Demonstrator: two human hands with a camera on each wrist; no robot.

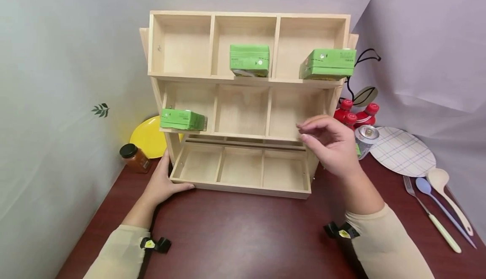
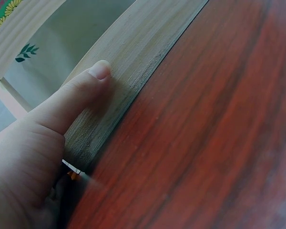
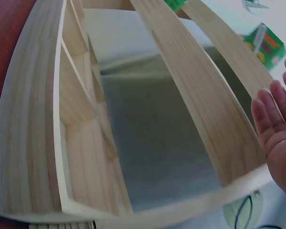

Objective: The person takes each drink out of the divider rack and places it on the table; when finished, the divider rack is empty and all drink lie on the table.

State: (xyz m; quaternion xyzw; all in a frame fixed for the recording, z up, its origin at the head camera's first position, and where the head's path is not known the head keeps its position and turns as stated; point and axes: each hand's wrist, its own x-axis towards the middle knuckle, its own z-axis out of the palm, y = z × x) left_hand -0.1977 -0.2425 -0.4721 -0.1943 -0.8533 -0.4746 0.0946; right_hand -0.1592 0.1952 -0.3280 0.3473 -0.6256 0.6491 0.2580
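A three-tier wooden shelf point(image 1: 243, 189), each tier split into three compartments, stands on the table. My left hand point(image 1: 161, 183) holds its lower left corner, with the thumb point(image 2: 88, 86) against the bottom tray's front board and the fingers along the side. In front of the middle tier's right compartment, my right hand point(image 1: 334, 144) is raised, holding nothing, with fingers loosely bent. One green carton point(image 1: 249, 57) lies in the top middle compartment. Another green carton point(image 1: 330, 64) is at the top right. A third green carton point(image 1: 182, 119) lies in the middle tier's left compartment.
Left of the shelf are a yellow plate point(image 1: 148, 138) and a dark-lidded jar point(image 1: 134, 159). On the right stand red-capped bottles point(image 1: 344, 106), a silver can point(image 1: 366, 138), a checked plate point(image 1: 404, 150), a fork point(image 1: 433, 215) and spoons point(image 1: 449, 199).
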